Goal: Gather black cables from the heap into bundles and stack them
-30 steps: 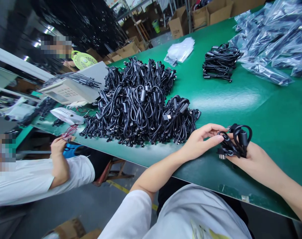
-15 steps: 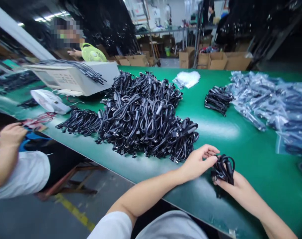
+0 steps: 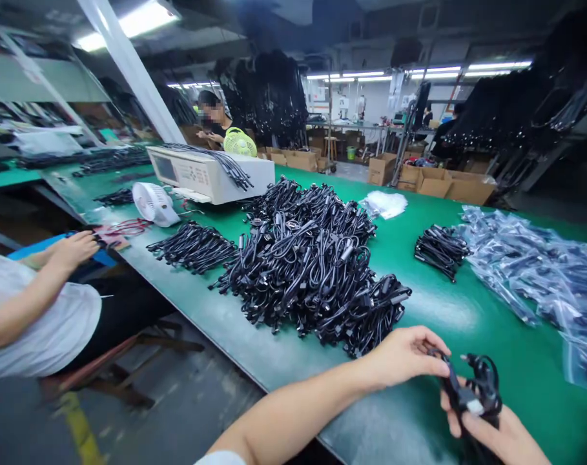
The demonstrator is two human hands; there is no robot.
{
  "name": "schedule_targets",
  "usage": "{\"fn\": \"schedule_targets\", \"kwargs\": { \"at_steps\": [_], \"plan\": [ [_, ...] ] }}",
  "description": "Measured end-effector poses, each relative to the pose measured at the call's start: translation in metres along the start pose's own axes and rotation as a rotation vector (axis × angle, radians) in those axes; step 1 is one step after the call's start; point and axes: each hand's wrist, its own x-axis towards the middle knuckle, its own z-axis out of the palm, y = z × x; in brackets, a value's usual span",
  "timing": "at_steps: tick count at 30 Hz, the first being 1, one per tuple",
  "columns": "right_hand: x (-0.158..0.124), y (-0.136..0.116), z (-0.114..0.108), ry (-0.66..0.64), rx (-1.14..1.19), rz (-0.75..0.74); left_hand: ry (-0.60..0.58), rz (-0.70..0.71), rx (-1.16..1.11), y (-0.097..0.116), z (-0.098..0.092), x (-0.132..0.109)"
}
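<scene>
My right hand [image 3: 491, 436] grips the coiled black USB cable [image 3: 470, 391] securely, fingers curled beneath it, near-right of the heaped cable pile [image 3: 303, 271]. My left hand [image 3: 400, 356] stays open, its fingertips [image 3: 441, 366] steadying the coil's top lightly.

The green-topped table [image 3: 491, 336] is carrying a central heap of black cables [image 3: 303, 271]. A cable bundle [image 3: 191, 247] is lying at 9 o'clock, with a white fan [image 3: 154, 204] just beyond it. A white benchtop instrument [image 3: 208, 174] is standing at 10 o'clock, loose plastic bags [image 3: 385, 205] are lying at 1 o'clock, and a second cable bundle [image 3: 441, 250] and bagged cables [image 3: 530, 265] are lying at 3 o'clock.
</scene>
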Motion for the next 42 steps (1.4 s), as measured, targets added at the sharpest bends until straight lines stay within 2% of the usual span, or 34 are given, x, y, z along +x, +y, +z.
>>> {"fn": "schedule_targets", "kwargs": {
  "at_steps": [2,6,14,18,23,29,32,34,36,39,42],
  "plan": [
    [-0.006,-0.008,0.001,0.047,0.081,0.026,0.012,0.041,-0.030,0.004,-0.001,-0.002],
    [-0.005,-0.013,0.001,0.020,0.181,0.060,-0.053,0.134,0.038,0.004,-0.008,-0.001],
    [-0.005,0.000,-0.005,-0.031,0.285,0.089,-0.148,0.358,0.517,0.008,-0.009,-0.007],
    [-0.008,0.002,-0.006,-0.091,0.321,0.090,-0.142,0.399,0.550,0.009,-0.010,-0.007],
    [-0.007,0.004,-0.002,-0.177,0.361,0.144,-0.062,0.461,0.604,0.005,-0.008,-0.007],
    [-0.007,-0.003,0.002,-0.259,0.244,0.151,-0.058,0.449,0.650,0.004,-0.003,-0.010],
    [0.003,-0.013,-0.019,-0.217,0.033,0.107,0.022,0.404,0.635,0.003,0.000,-0.011],
    [0.025,-0.027,-0.046,-0.099,-0.192,0.066,0.135,0.350,0.563,0.002,0.002,-0.011],
    [0.064,-0.049,-0.077,0.078,-0.413,0.009,0.219,0.310,0.498,0.000,0.003,-0.011],
    [0.148,-0.092,-0.117,0.325,-0.665,-0.090,0.214,0.281,0.469,0.000,0.005,-0.012],
    [0.237,-0.129,-0.135,0.470,-0.868,-0.158,0.173,0.230,0.489,0.002,0.008,-0.013]
  ]
}}
